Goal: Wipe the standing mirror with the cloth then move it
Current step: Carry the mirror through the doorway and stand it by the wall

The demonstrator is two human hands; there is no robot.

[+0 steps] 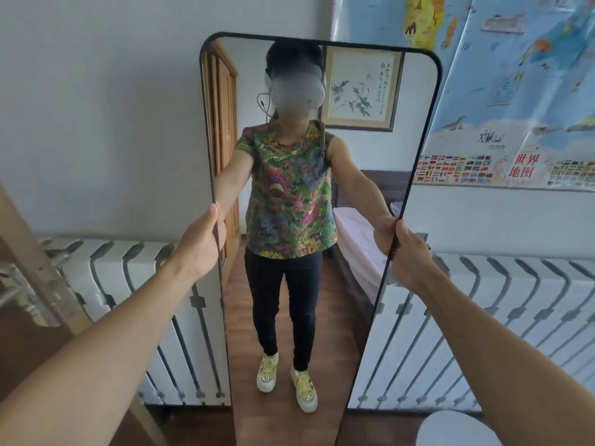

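Observation:
A tall standing mirror [322, 43] with a thin black frame and rounded top corners stands upright in front of me, reflecting a person with both arms stretched out. My left hand [199, 246] grips the mirror's left edge at about mid-height, thumb on the front. On the right edge, at a similar height, my right hand [410, 255] grips the frame. A pale bit of something shows just below my right hand at the frame; I cannot tell if it is the cloth.
A long white radiator [515, 317] runs along the wall behind the mirror on both sides. A wooden door edge with a metal handle [29, 278] is at the left. A world map poster [515, 91] hangs top right. A round white object [454, 429] sits bottom right.

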